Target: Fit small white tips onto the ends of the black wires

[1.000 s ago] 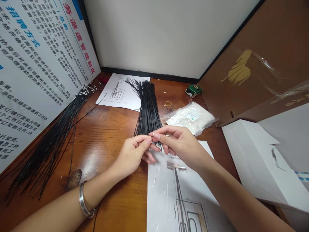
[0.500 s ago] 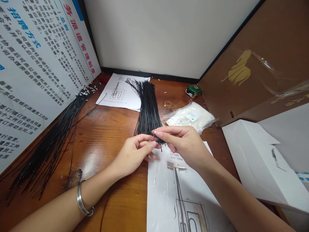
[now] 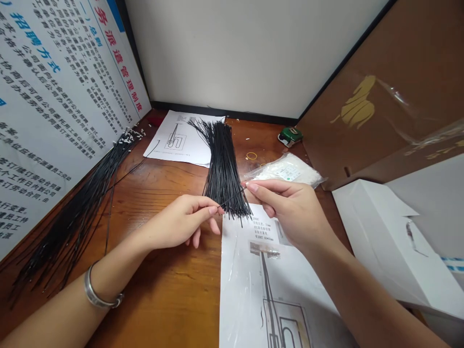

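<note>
A thin black wire (image 3: 233, 197) stretches between my two hands in front of a thick bundle of black wires (image 3: 222, 162). My left hand (image 3: 195, 216) pinches it between thumb and forefinger, the other fingers curled loosely below. Higher and to the right, my right hand (image 3: 284, 205) pinches its other part at the fingertips. Whatever sits at the wire's end is hidden by those fingers. Under the hands lies a printed drawing sheet (image 3: 242, 280) with a taped piece on it.
Black wires with white ends (image 3: 83, 208) lie at the left, against a poster board (image 3: 65, 96). Behind the bundle is another drawing sheet (image 3: 157, 150). A plastic bag of white pieces (image 3: 286, 169), a green tape measure (image 3: 290, 136), a yellow rubber band (image 3: 251, 156) and a white box (image 3: 384, 232) are to the right.
My hands have moved apart, the left one to the left, the right one slightly right and up. The black wire between them now shows at full stretch.
</note>
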A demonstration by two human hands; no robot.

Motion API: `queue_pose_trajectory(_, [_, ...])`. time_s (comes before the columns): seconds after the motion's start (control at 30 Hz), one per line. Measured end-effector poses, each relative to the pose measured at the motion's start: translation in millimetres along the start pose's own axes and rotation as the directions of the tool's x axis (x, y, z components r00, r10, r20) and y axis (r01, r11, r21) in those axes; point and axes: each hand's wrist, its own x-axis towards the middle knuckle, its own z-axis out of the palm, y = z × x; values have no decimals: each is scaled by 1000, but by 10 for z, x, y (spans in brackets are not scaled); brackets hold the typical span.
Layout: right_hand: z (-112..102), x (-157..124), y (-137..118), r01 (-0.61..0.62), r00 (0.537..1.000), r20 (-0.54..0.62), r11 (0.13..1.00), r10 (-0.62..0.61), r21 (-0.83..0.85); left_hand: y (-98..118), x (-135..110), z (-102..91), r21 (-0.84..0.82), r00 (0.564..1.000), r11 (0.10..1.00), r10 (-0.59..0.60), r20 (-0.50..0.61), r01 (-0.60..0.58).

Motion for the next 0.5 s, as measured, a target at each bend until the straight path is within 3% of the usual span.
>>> queue_pose_trajectory(0.17, [31,-53,-14,-9,995,100,998,15,-58,-10,-8,30,-145,966,975,-133,221,167])
queue_pose_trajectory(0.23, [48,-76,-6,-1,989,146,995,15,-97,-25,6,110,-195,980,971,-108,167,140])
queue_pose_trajectory(0.37, [92,-106,15,24,964,266,997,-4,-73,-78,66,299,-333,995,943,-54,-83,23])
queue_pose_trajectory(0.5, [120,-115,5,30,950,310,1000,-31,7,-126,109,409,-440,989,898,-56,-135,-9])
